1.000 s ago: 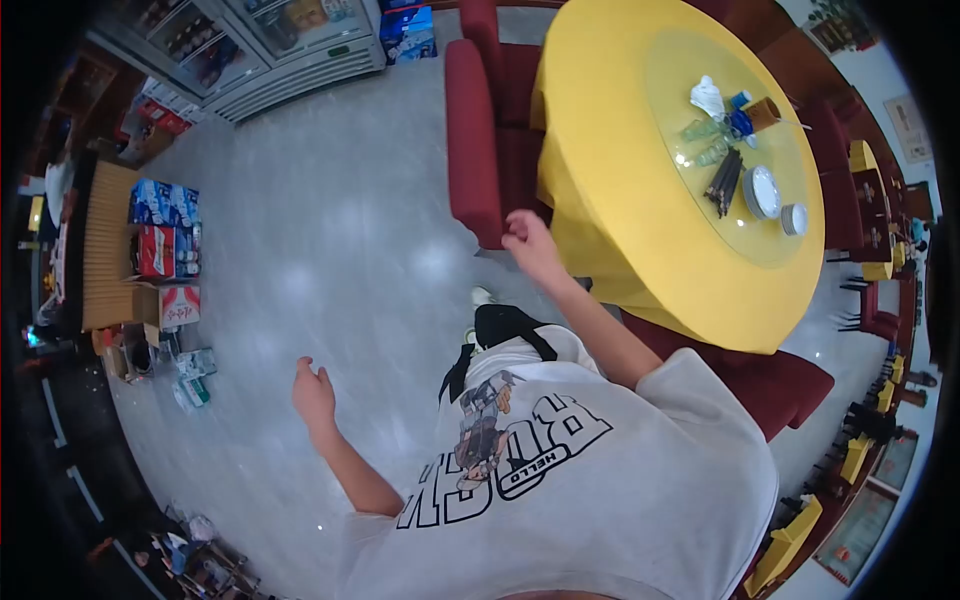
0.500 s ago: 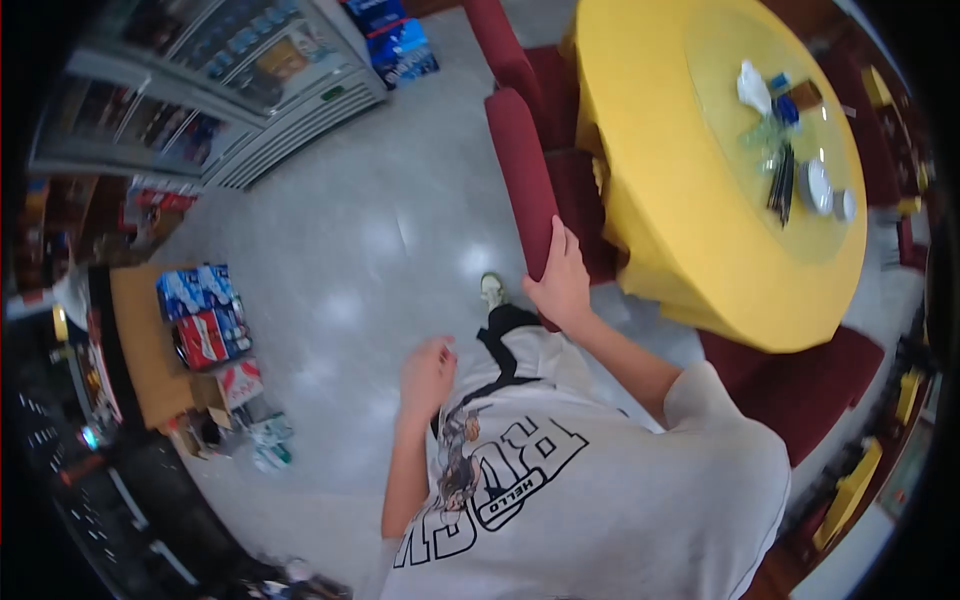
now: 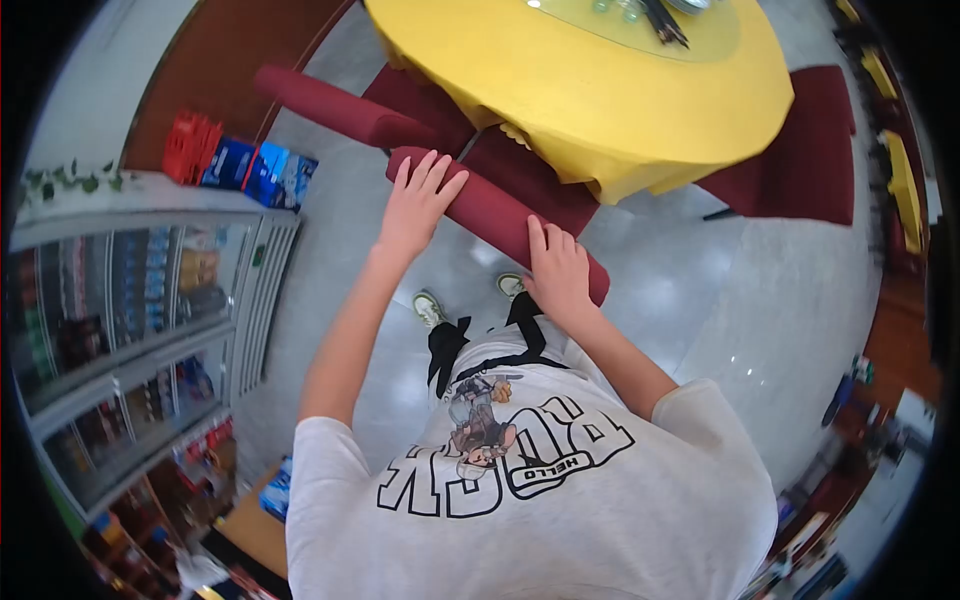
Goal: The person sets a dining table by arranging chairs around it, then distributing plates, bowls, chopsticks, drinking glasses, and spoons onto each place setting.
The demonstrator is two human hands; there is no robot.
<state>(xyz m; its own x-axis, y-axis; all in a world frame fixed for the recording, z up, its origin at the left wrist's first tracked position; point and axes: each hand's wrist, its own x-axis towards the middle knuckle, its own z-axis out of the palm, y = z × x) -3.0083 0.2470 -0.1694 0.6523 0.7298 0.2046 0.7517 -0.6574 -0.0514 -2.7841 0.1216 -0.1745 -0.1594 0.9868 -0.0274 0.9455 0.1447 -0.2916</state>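
A dark red upholstered chair (image 3: 490, 208) stands in front of me, its seat partly under the yellow tablecloth (image 3: 620, 130). My left hand (image 3: 412, 208) grips the left end of its backrest, fingers hooked over the top edge and somewhat apart. Near the right end, my right hand (image 3: 558, 268) is wrapped over the same backrest, thumb on the near side. Fingertips of both hands are partly hidden behind the padding. A second red chair (image 3: 350, 108) sits close by on the left.
Another red chair (image 3: 800, 150) is at the table's right side. On the glass turntable (image 3: 600, 30) lie dark chopsticks (image 3: 662, 22). A glass-door fridge (image 3: 130, 320) stands at left, with blue packs (image 3: 280, 178) beside it. Grey tiled floor (image 3: 690, 290) surrounds my feet.
My left hand has come up from beside my body onto the chair's backrest. My right hand stays on it. The view has turned left, and both my shoes now show.
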